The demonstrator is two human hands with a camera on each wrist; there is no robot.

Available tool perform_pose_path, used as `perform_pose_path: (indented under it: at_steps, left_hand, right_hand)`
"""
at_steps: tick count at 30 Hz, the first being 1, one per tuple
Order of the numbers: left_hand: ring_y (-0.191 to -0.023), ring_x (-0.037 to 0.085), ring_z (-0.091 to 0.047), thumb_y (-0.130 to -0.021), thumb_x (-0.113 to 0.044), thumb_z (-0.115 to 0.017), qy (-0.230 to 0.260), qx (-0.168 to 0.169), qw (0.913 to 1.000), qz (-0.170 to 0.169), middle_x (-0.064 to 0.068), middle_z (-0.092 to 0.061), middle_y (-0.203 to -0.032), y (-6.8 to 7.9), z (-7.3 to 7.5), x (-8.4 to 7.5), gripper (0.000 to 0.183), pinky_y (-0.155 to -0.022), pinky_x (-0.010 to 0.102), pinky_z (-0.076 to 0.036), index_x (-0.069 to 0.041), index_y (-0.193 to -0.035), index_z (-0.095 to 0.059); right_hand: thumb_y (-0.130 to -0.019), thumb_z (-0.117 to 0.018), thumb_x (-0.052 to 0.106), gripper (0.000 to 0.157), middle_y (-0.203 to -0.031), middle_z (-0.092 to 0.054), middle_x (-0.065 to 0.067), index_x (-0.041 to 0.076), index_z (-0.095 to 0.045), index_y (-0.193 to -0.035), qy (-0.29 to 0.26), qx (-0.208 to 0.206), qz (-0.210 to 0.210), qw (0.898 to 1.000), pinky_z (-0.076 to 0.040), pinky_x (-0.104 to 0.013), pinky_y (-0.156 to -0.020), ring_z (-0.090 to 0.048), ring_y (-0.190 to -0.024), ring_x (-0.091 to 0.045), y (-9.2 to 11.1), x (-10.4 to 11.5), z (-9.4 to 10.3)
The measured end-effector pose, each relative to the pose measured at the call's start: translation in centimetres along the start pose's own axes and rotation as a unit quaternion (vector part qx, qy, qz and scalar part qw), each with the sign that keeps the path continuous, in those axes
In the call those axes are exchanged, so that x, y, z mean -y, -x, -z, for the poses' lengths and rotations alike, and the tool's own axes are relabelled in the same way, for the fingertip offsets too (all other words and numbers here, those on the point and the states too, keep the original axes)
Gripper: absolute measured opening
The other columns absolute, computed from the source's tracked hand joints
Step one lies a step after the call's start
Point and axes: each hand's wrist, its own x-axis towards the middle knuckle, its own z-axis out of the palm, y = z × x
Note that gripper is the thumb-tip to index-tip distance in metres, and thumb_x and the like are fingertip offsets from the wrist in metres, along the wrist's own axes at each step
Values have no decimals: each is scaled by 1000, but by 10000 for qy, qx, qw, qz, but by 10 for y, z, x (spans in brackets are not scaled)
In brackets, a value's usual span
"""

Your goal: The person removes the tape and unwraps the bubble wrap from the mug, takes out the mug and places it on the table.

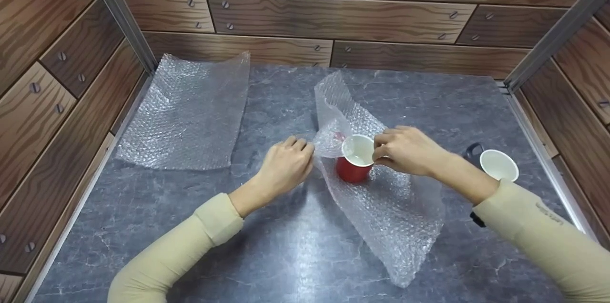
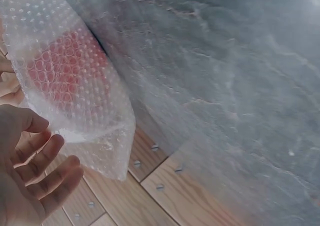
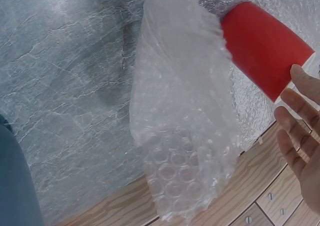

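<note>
A red mug (image 1: 351, 172) with a white inside stands on a sheet of bubble wrap (image 1: 381, 217). My right hand (image 1: 405, 150) pinches its rim on the right side; in the right wrist view the thumb (image 3: 302, 78) lies at the rim of the red wall. At the mug's left, my left hand (image 1: 288, 162) pinches the edge of a raised flap of the wrap, fingers curled. In the left wrist view, the mug's red shows through the bubble wrap (image 2: 65, 66), and the left hand (image 2: 32, 166) has its thumb tip right at the wrap's edge.
A second sheet of bubble wrap (image 1: 190, 112) lies flat at the back left of the grey marbled table (image 1: 281, 98). A dark mug (image 1: 498, 165) with a white inside is at the right, beside the right forearm. Wood-patterned walls (image 1: 333, 17) bound the table.
</note>
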Motion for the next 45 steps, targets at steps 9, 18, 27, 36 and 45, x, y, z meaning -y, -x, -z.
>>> perform_pose_path:
  at_steps: [9, 18, 27, 36, 45]
  left_hand:
    - [-71, 21, -67, -90, -23, -77, -209, -24, 9997, 110, 3, -74, -81, 15, -3, 6, 17, -56, 33, -59, -11, -83, -67]
    - [-71, 24, -70, -87, -23, -79, -207, 327, 9989, 252, 5, -73, -80, 30, -7, 12, 18, -52, 37, -59, -11, -82, -67]
    - [-68, 23, -68, -91, -24, -75, -128, 710, 9970, 275, 5, -72, -79, 39, -5, 14, 18, -47, 35, -57, -10, -83, -66]
    - [-74, 23, -69, -87, -34, -73, 9, 403, 9991, 161, 4, -74, -84, 32, 7, 8, 22, -51, 36, -58, -12, -91, -70]
    - [-79, 17, -66, -93, -41, -73, -24, -282, 9992, -296, 0, -71, -88, 15, 18, -11, 26, -61, 27, -59, -15, -92, -69]
  right_hand:
    - [-81, -88, 24, 9, -86, -72, 3, 21, -81, -86, -3, 90, -40, 10000, -54, -36, -68, -66, -77, -19, 0, 0, -1]
    - [-81, -88, 25, 10, -89, -74, 1, 21, -81, -88, -24, 178, -79, 9998, -55, -36, -69, -67, -79, -20, -1, 0, 0]
    - [-80, -88, 22, 9, -85, -70, 4, 22, -80, -85, -91, 69, -25, 9999, -53, -36, -66, -65, -77, -19, 0, -1, 0]
    - [-81, -87, 24, 8, -86, -71, 4, 22, -81, -86, -34, 43, -2, 10000, -52, -35, -66, -65, -77, -19, 0, -1, 1]
    - [-81, -87, 25, 9, -87, -72, 4, 23, -81, -87, -66, 66, -20, 10000, -52, -35, -65, -66, -77, -18, -1, -1, 0]
